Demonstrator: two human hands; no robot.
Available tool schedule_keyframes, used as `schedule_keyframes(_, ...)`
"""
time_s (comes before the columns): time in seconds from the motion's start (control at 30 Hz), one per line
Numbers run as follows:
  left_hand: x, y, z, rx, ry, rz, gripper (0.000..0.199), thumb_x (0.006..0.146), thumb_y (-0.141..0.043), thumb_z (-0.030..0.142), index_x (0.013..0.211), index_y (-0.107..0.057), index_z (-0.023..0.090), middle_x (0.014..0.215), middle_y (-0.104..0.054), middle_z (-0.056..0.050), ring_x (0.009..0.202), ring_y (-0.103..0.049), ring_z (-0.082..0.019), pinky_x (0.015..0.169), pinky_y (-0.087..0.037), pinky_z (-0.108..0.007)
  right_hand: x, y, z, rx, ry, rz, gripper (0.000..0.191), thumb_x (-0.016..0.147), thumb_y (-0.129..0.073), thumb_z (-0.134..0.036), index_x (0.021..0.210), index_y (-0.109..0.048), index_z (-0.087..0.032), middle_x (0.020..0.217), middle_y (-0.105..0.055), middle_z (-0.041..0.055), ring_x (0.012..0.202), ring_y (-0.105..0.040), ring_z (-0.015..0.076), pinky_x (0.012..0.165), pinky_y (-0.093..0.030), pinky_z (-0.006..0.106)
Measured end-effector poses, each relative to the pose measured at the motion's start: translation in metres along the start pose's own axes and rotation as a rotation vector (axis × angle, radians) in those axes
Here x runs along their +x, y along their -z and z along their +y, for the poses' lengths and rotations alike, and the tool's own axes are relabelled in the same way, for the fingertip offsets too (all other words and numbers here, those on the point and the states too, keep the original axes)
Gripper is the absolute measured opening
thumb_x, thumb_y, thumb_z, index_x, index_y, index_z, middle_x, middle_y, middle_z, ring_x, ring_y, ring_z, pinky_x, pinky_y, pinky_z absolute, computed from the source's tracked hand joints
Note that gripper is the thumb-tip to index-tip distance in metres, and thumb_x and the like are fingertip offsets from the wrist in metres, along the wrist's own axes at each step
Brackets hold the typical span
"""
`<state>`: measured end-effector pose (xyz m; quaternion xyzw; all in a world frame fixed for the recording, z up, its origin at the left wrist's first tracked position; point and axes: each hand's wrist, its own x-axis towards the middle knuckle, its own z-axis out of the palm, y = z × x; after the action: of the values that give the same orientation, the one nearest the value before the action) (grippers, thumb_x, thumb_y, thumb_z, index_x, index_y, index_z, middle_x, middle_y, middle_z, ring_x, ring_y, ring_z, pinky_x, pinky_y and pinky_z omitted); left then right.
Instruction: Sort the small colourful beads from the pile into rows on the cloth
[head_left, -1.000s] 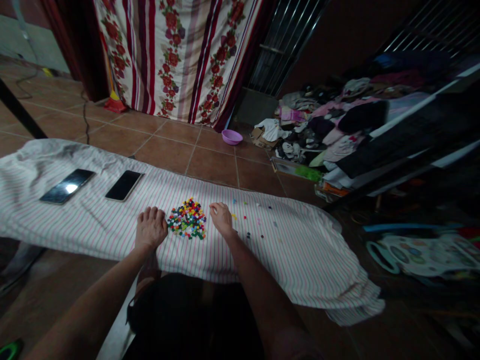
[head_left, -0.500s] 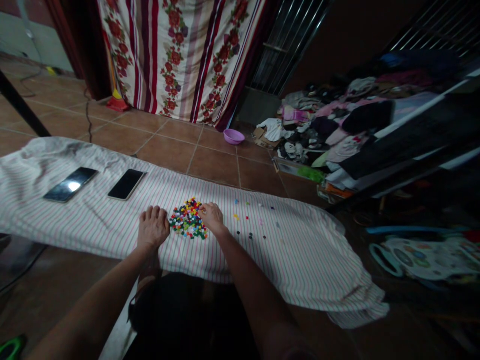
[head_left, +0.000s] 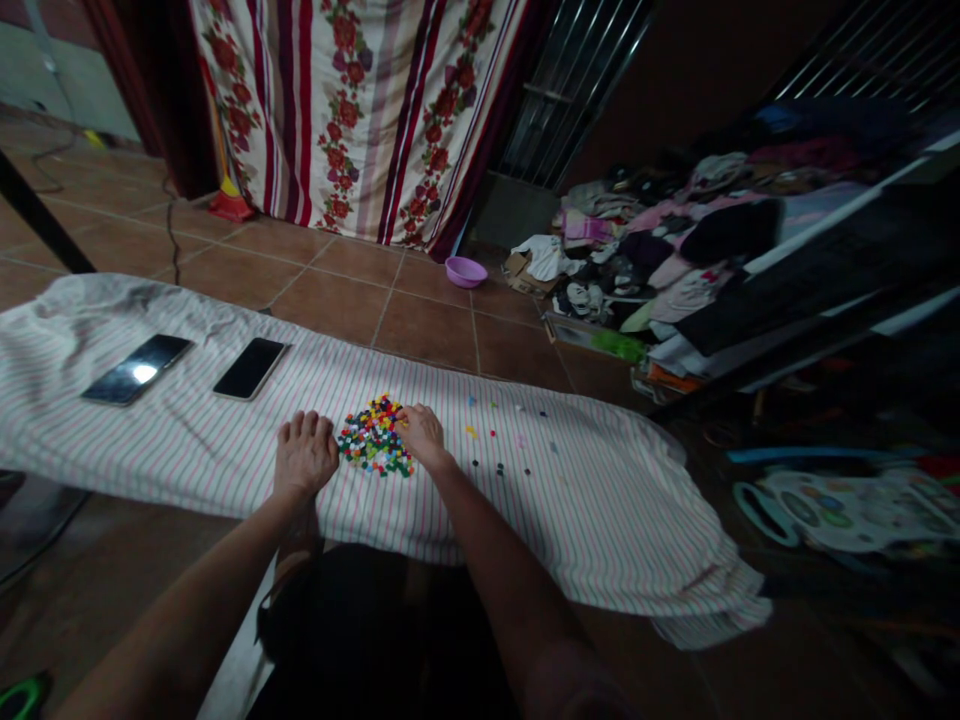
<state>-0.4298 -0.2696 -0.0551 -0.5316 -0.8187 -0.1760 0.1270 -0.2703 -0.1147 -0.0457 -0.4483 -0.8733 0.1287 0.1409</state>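
A heap of small multicoloured pieces (head_left: 375, 437) lies on the striped cloth (head_left: 600, 530) between my hands. My left hand (head_left: 305, 452) rests flat on the cloth at the heap's left edge, fingers slightly spread, holding nothing. At the heap's upper right is my right hand (head_left: 421, 434), its fingers pinched together over the pieces; whatever is between the fingertips is too small to make out. Farther right, small pieces lie apart in loose groups, among them yellow ones (head_left: 471, 432), a red one (head_left: 493, 433) and dark ones (head_left: 500, 469).
Two phones, one (head_left: 137, 370) at the far left and another (head_left: 250, 368) nearer the heap, lie on the cloth. Beyond the cloth's far edge a purple basin (head_left: 466, 271) stands on the tiled floor. Piled clothes (head_left: 660, 230) and a pale plastic object (head_left: 847, 510) are at the right.
The whole view has shifted very slightly. Both hands keep nearly the same places, the right one still pinched at the heap's edge.
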Motion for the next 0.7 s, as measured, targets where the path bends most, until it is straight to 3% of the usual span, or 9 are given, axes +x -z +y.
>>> schedule_keyframes(0.37,-0.001,0.002,0.000,0.028,-0.012,0.003,0.027,0.092,-0.037,0.027,0.103,-0.059,0.018,0.115,-0.059,-0.014,0.120,-0.046,-0.030,0.097,-0.032,-0.046,-0.001,0.001,0.005,0.085,-0.017,0.040,0.002,0.081,-0.060,-0.020,0.083,-0.060,-0.020,0.089,-0.066,0.0039,0.089,-0.056,0.0173,0.082,-0.041,0.027)
schedule_keyframes(0.7,-0.001,0.006,0.001,0.051,-0.023,-0.003,0.026,0.091,-0.036,0.028,0.100,-0.058,0.018,0.111,-0.060,-0.013,0.112,-0.049,-0.029,0.092,-0.034,-0.044,-0.016,-0.003,0.019,0.102,-0.059,0.082,0.006,0.078,-0.058,-0.017,0.079,-0.054,-0.021,0.082,-0.061,0.0013,0.080,-0.055,0.0155,0.072,-0.040,0.025)
